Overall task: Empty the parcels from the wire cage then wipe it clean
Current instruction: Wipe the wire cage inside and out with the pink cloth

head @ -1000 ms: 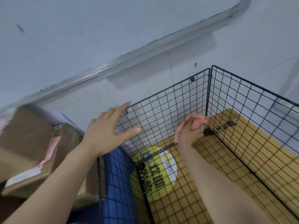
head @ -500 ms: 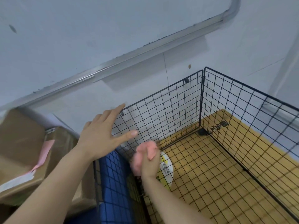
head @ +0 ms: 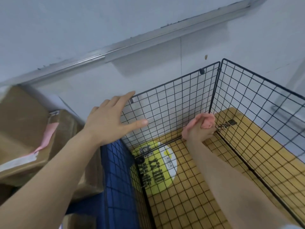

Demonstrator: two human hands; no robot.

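Note:
The black wire cage point(head: 257, 100) stands against the pale wall, with no parcels inside; through its mesh floor shows a yellow mat with a round yellow-and-white sticker point(head: 156, 166). My left hand point(head: 109, 119) lies flat with straight fingers on the cage's top left corner. My right hand point(head: 199, 129) is inside the cage, gripping a crumpled pink cloth point(head: 206, 119) against the far right bottom corner of the mesh. Brown cardboard parcels point(head: 24, 129) are stacked outside on the left.
A blue crate or bag point(head: 115, 179) sits tight against the cage's left side. A metal rail point(head: 132, 43) runs along the wall above. One parcel carries a pink and white label point(head: 47, 134).
My right hand with the pink cloth swept from the far right corner to the near left corner, then back to the far right corner. The left hand stayed on the cage's top edge.

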